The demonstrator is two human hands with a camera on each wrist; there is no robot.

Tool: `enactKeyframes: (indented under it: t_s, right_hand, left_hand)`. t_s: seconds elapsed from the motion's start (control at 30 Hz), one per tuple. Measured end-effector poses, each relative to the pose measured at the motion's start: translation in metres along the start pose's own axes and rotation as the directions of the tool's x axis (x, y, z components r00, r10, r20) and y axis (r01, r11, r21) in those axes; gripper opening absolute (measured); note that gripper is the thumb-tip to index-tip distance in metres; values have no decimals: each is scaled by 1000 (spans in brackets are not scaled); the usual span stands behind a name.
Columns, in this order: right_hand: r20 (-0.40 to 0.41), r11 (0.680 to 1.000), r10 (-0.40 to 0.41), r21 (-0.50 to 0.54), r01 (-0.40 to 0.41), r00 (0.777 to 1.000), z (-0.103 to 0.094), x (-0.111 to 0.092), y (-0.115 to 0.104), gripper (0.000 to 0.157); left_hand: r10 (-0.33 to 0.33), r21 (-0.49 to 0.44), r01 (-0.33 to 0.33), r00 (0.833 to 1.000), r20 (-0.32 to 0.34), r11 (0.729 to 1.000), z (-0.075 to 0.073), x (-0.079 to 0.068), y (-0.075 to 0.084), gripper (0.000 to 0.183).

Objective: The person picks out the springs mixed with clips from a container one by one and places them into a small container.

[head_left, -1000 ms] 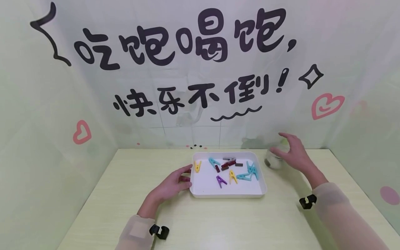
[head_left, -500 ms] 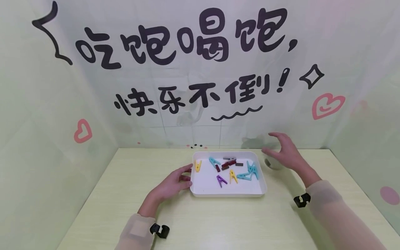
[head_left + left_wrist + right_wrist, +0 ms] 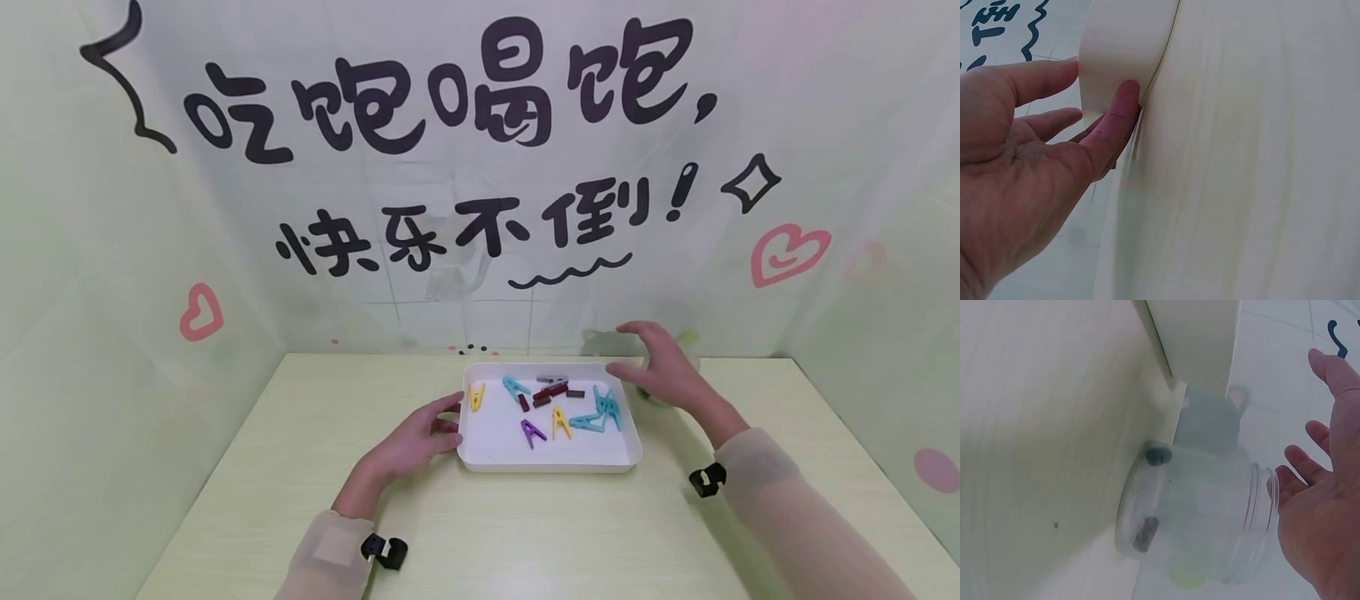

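My left hand (image 3: 414, 439) touches the left wall of a shallow white tray (image 3: 487, 446), its thumb and fingertips against the outside in the left wrist view. Inside lie a purple clothespin (image 3: 533, 433), yellow clothespins (image 3: 560, 423), several blue clothespins (image 3: 587, 423) and a grey one (image 3: 551, 379). Short dark red and brown pieces (image 3: 552, 390) sit among them. My right hand (image 3: 666, 367), fingers spread and holding nothing, hovers near the tray's back right corner. Behind it stands a clear jar (image 3: 1204, 512) with a few dark pieces near its bottom, partly hidden in the head view.
The pale wooden table (image 3: 525, 533) reaches back to a printed wall sheet (image 3: 337, 308) with large black lettering. Sheets also hang at both sides. Black bands (image 3: 384, 550) are on both sleeves.
My right hand has moved left, from over the jar toward the tray's back right corner. The left hand stays at the tray's left wall. Tray contents look the same.
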State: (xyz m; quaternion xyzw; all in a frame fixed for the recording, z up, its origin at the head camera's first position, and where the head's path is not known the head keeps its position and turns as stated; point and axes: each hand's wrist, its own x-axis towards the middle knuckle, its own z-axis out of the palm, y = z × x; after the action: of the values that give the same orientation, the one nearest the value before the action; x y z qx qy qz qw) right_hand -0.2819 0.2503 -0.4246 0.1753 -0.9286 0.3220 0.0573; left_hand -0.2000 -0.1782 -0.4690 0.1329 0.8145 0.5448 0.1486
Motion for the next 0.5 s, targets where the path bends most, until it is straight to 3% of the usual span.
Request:
enactKeyframes:
  t_s: [0.5]
  right_hand:
    - [81, 998, -55, 6, 55, 995, 16, 5, -17, 63]
  left_hand:
    - [-7, -6, 7, 1000, -6, 1000, 0, -1, 3, 68]
